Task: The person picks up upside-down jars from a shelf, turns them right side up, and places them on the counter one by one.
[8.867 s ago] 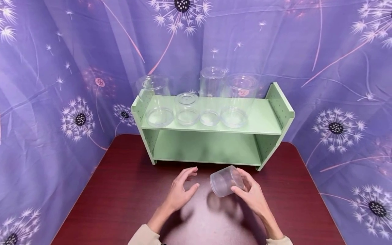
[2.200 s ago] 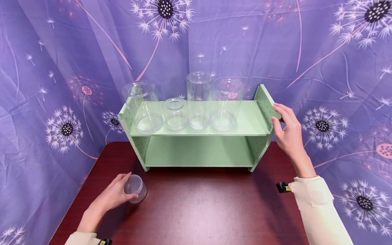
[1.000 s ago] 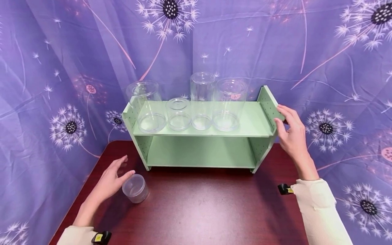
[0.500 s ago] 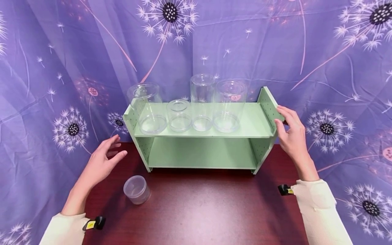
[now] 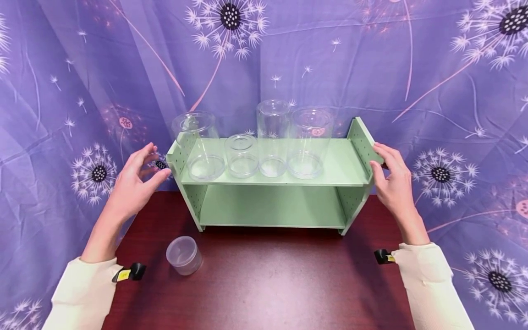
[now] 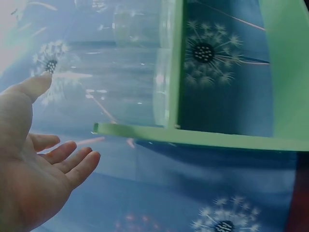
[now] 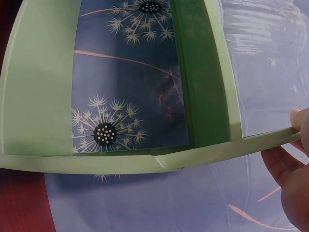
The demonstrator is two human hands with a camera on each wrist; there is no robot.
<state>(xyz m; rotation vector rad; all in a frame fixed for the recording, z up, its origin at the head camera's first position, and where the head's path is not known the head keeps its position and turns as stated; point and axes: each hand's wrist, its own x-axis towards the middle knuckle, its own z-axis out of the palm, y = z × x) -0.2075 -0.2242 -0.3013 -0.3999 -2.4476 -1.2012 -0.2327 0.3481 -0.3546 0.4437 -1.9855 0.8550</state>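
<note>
A light green two-tier shelf [image 5: 344, 160] stands at the back of the table. My right hand [image 5: 393, 178] pinches the upper edge of its right side panel, thumb on the inner side and fingers outside, as the right wrist view shows. My left hand [image 5: 134, 183] is raised beside the left side panel [image 5: 177, 160], fingers spread and apart from it, holding nothing. On the top board stand several clear jars: a wide one [image 5: 205, 151], a short one [image 5: 241, 158], a tall narrow one [image 5: 273, 142] and another wide one [image 5: 308, 146].
A small frosted round container [image 5: 184, 256] stands on the dark red table [image 5: 264, 275], in front of the shelf's left end. A purple dandelion-print curtain [image 5: 297, 55] hangs close behind and at both sides. The lower board [image 5: 272, 206] lies under the jars.
My left hand has let go of the frosted container, leaving it at the table's left, and has risen to the shelf's left side. My right hand, which held that container earlier, stays on the right panel.
</note>
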